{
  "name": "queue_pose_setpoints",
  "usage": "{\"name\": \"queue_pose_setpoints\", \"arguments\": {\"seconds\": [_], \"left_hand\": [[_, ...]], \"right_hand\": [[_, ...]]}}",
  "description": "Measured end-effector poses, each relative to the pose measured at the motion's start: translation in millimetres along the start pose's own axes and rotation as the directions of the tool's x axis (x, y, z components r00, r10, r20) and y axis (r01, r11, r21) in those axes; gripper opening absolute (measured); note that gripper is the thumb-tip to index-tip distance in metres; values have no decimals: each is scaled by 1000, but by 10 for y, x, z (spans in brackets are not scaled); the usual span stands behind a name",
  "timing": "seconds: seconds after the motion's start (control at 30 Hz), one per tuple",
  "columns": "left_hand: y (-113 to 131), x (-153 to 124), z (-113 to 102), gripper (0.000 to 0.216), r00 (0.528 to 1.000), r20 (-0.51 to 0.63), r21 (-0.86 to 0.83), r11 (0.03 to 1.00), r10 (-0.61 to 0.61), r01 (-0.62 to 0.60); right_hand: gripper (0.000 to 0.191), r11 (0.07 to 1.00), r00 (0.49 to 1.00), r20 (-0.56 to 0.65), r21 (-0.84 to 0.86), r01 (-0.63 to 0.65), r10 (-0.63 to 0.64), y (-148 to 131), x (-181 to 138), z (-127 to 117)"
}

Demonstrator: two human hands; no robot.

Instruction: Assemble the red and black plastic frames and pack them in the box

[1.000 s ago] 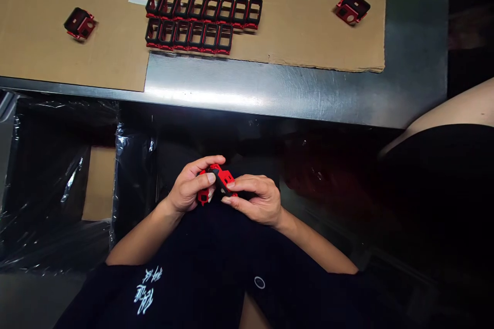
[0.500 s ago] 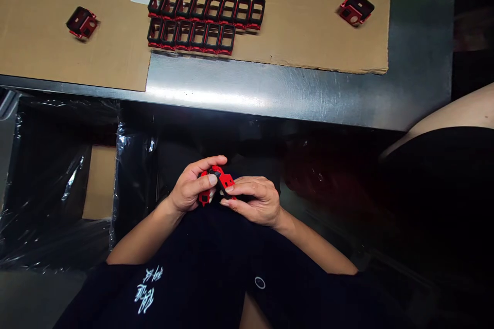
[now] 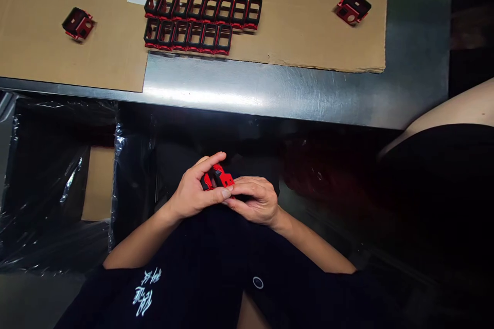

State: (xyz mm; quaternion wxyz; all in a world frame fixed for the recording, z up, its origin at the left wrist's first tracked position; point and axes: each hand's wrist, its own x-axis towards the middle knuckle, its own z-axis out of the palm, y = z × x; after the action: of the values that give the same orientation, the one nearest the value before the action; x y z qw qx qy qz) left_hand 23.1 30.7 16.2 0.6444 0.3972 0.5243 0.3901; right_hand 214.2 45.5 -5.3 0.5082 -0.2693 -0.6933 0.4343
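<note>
At lower centre, the left hand, half-curled, and the right hand, pinched closed, grip a red-and-black part, presumably bracing it from both sides; at upper centre, matching housings stand in two rows, apparently for order.

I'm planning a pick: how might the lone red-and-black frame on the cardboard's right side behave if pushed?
The red-and-black frame is probably stiff, given its crisp edges. Hollow and open, it looks light for its size. Being boxy, it would likely slide over the cardboard rather than roll.
</note>
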Motion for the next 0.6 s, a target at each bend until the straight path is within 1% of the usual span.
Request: {"name": "queue_pose_setpoints", "arguments": {"seconds": [0.03,0.1,0.13,0.2,0.27,0.3,0.33,0.4,0.43,0.47,0.5,0.53,0.6], "left_hand": [[20,-7,4,72,1000,-13,71,997,-2,3],[48,-19,13,71,1000,0,143,989,-31,31],[54,-23,17,68,999,10,172,985,-30,28],[54,-27,26,62,999,3,252,967,37,-37],[45,-28,36,55,988,-7,355,924,157,-145],[40,-29,43,53,977,2,402,894,214,-197],[37,-32,52,51,966,23,441,864,259,-243],[34,-41,74,51,946,82,495,812,312,-311],[34,-45,85,52,938,110,513,790,328,-336],[36,-48,95,52,931,134,525,773,339,-357],[38,-50,103,53,924,151,533,759,350,-374],[39,-51,110,54,919,163,537,748,360,-389],[38,-49,117,55,908,180,538,734,379,-414]], "right_hand": [[26,1000,1000,4,3,-12,12,2,-6,-8],[27,997,997,35,41,-71,70,2,-23,-44],[26,990,991,62,72,-123,119,-1,-31,-75],[22,953,959,139,146,-265,246,-18,-46,-153],[15,879,894,219,203,-433,390,-51,-48,-236],[12,831,856,228,220,-510,465,-75,-41,-272],[11,778,812,211,237,-582,544,-102,-28,-300],[16,659,707,155,269,-702,690,-158,17,-327],[19,603,654,149,279,-747,742,-183,46,-327],[22,557,611,167,283,-781,774,-203,78,-320],[24,527,585,203,276,-804,786,-215,109,-307],[24,518,575,241,262,-814,782,-221,136,-292],[22,540,590,261,239,-807,764,-216,174,-260]]}}
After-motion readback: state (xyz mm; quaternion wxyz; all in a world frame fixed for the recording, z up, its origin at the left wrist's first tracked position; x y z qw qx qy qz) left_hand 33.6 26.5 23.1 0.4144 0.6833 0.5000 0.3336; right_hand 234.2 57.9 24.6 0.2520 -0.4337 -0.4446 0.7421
